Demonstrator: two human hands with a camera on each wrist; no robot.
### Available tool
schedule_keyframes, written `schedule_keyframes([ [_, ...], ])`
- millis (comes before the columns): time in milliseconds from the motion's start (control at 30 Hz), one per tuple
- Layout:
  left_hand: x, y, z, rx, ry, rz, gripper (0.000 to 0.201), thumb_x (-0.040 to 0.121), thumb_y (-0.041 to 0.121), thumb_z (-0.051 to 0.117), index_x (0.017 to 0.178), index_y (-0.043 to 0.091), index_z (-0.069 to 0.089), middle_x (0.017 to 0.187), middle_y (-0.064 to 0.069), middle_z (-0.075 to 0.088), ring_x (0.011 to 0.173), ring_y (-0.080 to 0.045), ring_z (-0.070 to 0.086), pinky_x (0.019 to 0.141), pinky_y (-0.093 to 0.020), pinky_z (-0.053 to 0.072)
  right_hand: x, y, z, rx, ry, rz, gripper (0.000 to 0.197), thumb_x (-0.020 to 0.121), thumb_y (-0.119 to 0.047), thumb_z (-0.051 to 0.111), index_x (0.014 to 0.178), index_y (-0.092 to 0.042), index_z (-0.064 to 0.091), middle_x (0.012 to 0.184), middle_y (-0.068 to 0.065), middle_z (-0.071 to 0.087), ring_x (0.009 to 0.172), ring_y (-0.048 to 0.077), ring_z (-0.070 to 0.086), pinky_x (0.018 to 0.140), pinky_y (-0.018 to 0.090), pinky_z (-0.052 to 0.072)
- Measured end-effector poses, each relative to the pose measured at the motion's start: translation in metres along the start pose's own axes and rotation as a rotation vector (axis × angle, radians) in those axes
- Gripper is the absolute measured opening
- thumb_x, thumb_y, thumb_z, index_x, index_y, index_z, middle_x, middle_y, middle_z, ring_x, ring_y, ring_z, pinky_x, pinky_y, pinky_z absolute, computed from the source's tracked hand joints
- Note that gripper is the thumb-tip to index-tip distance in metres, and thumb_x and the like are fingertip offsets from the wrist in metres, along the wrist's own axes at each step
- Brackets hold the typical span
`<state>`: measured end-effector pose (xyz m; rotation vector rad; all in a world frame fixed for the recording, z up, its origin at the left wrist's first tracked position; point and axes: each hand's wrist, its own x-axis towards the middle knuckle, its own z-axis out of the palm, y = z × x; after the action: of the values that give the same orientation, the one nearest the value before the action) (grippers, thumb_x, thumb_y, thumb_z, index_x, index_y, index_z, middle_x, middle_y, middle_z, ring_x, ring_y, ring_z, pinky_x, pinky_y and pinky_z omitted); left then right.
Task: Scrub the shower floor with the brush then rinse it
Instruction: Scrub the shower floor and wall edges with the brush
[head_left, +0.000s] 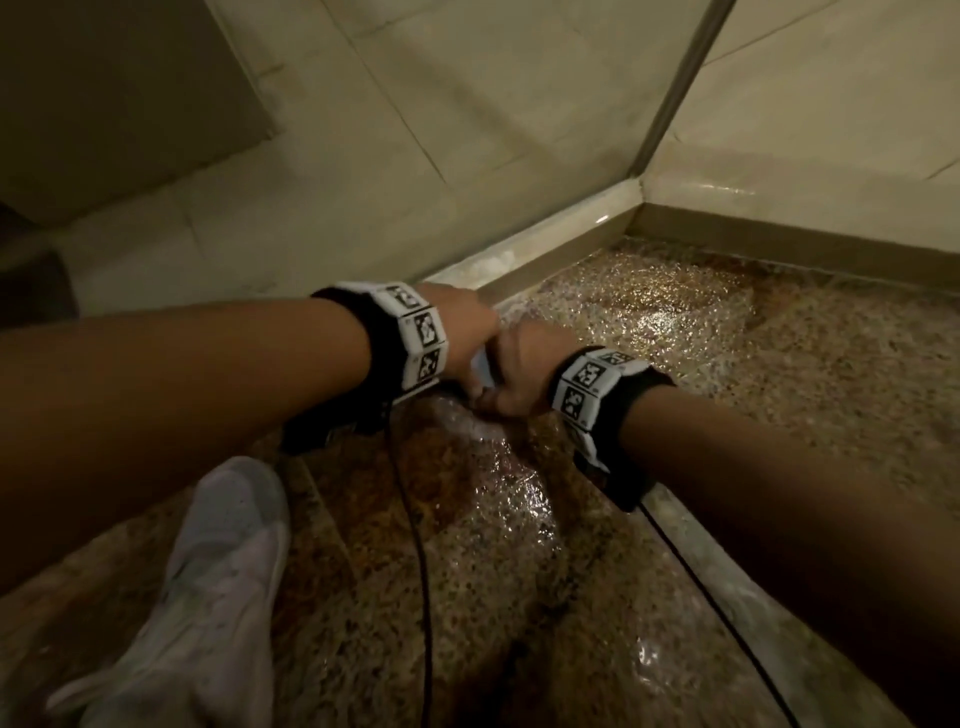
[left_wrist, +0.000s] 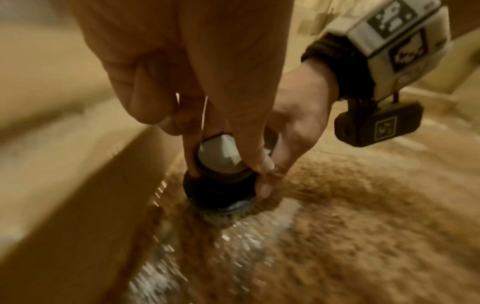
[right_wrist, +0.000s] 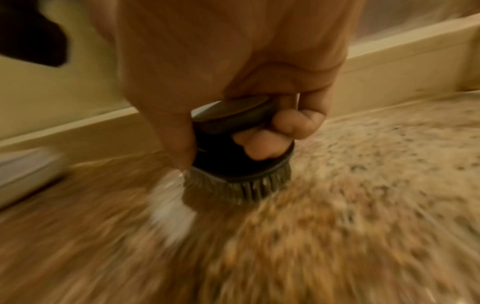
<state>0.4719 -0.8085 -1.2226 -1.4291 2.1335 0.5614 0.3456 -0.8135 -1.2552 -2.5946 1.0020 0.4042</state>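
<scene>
Both hands are on a round scrub brush (right_wrist: 233, 164) standing bristles-down on the wet speckled shower floor (head_left: 779, 364). The right hand (right_wrist: 233, 61) clenches the brush's dark knob from above, fingers curled under its cap. The left hand (left_wrist: 194, 61) pinches the same brush lower down, fingertips (left_wrist: 265, 164) against the dark collar beneath a grey top piece. In the head view the two hands meet with knuckles touching, close to the raised cream curb (head_left: 545, 249) on the left edge of the floor. The brush sits just beside that curb, not against it. A second curb (head_left: 805, 244) closes the far side, meeting the first at a corner beneath a vertical frame post (head_left: 675, 93). Open floor lies to the right and toward the far corner. White foam (right_wrist: 168, 205) streaks the floor beside the bristles. A white shoe (head_left: 218, 571) rests on the near floor, lower left, with two black cables (head_left: 421, 571) trailing from the wristbands.
</scene>
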Motion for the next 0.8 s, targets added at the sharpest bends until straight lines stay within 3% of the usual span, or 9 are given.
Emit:
schedule_keyframes([
  [67, -0.004, 0.003, -0.001, 0.024, -0.005, 0.033, 0.035, 0.069, 0.051, 0.077, 0.074, 0.022, 0.058, 0.074, 0.0, 0.057, 0.072, -0.019, 0.056, 0.063, -0.023, 0.041, -0.001, -0.001, 0.004, 0.015, 0.01, -0.026, 0.048, 0.083, -0.058, 0.055, 0.104, -0.016, 0.064, 0.087, 0.007, 0.065, 0.083, 0.028, 0.065, 0.072, 0.031, 0.053],
  [200, -0.028, 0.016, 0.036, -0.008, -0.166, 0.149, 0.037, 0.074, 0.049, 0.074, 0.097, 0.02, 0.067, 0.081, 0.007, 0.058, 0.078, -0.008, 0.054, 0.062, -0.017, 0.032, -0.026, -0.029, 0.027, -0.104, -0.222, -0.179, 0.042, 0.081, -0.06, 0.054, 0.101, -0.024, 0.065, 0.077, -0.003, 0.061, 0.074, 0.021, 0.064, 0.07, 0.03, 0.056],
  [333, -0.016, 0.001, 0.013, -0.038, 0.014, 0.037, 0.048, 0.07, 0.056, 0.073, 0.096, 0.016, 0.068, 0.082, 0.001, 0.063, 0.08, -0.019, 0.062, 0.061, -0.022, 0.039, -0.001, -0.016, 0.004, -0.102, -0.122, -0.034, 0.04, 0.081, -0.06, 0.056, 0.082, -0.021, 0.053, 0.073, 0.0, 0.05, 0.07, 0.022, 0.053, 0.067, 0.025, 0.044],
  [400, -0.023, 0.008, 0.025, -0.048, -0.031, 0.074, 0.045, 0.072, 0.053, 0.074, 0.099, 0.018, 0.066, 0.088, 0.005, 0.064, 0.084, -0.015, 0.06, 0.065, -0.019, 0.036, -0.011, -0.024, 0.009, -0.101, -0.164, -0.05, 0.037, 0.081, -0.057, 0.06, 0.088, -0.021, 0.057, 0.078, 0.002, 0.056, 0.075, 0.021, 0.058, 0.068, 0.026, 0.046],
  [500, -0.047, 0.022, 0.059, -0.04, -0.168, 0.169, 0.049, 0.069, 0.055, 0.075, 0.105, 0.023, 0.066, 0.093, 0.005, 0.067, 0.09, -0.016, 0.063, 0.066, -0.017, 0.035, -0.039, -0.052, 0.03, -0.152, -0.3, -0.282, 0.038, 0.083, -0.053, 0.059, 0.1, -0.02, 0.067, 0.087, 0.001, 0.066, 0.08, 0.022, 0.065, 0.075, 0.032, 0.055],
  [567, -0.047, 0.015, 0.047, -0.105, -0.14, 0.145, 0.038, 0.07, 0.052, 0.076, 0.094, 0.024, 0.066, 0.067, 0.012, 0.055, 0.067, -0.006, 0.059, 0.055, -0.008, 0.033, -0.029, -0.05, 0.018, -0.157, -0.271, -0.267, 0.038, 0.084, -0.053, 0.059, 0.099, -0.019, 0.066, 0.078, -0.001, 0.061, 0.072, 0.02, 0.061, 0.073, 0.031, 0.055],
  [633, -0.035, 0.004, 0.027, -0.098, -0.131, 0.151, 0.028, 0.071, 0.046, 0.078, 0.091, 0.031, 0.066, 0.059, 0.022, 0.046, 0.051, 0.003, 0.043, 0.043, -0.005, 0.03, -0.016, -0.04, 0.008, -0.15, -0.205, -0.217, 0.041, 0.081, -0.056, 0.062, 0.101, -0.02, 0.065, 0.076, -0.002, 0.055, 0.069, 0.019, 0.052, 0.07, 0.028, 0.051],
  [733, -0.037, 0.009, 0.043, -0.089, -0.184, 0.094, 0.032, 0.072, 0.042, 0.078, 0.098, 0.029, 0.067, 0.091, 0.011, 0.066, 0.074, -0.005, 0.056, 0.053, -0.014, 0.036, -0.024, -0.05, 0.015, -0.138, -0.236, -0.269, 0.039, 0.083, -0.057, 0.06, 0.102, -0.023, 0.066, 0.075, -0.004, 0.053, 0.07, 0.018, 0.053, 0.07, 0.026, 0.045],
  [800, -0.052, 0.018, 0.064, -0.032, -0.271, 0.106, 0.038, 0.067, 0.046, 0.08, 0.091, 0.02, 0.067, 0.094, 0.002, 0.067, 0.085, -0.014, 0.062, 0.065, -0.021, 0.042, -0.04, -0.068, 0.023, -0.16, -0.3, -0.342, 0.036, 0.085, -0.053, 0.058, 0.101, -0.023, 0.067, 0.068, -0.006, 0.047, 0.069, 0.019, 0.054, 0.067, 0.027, 0.046],
])
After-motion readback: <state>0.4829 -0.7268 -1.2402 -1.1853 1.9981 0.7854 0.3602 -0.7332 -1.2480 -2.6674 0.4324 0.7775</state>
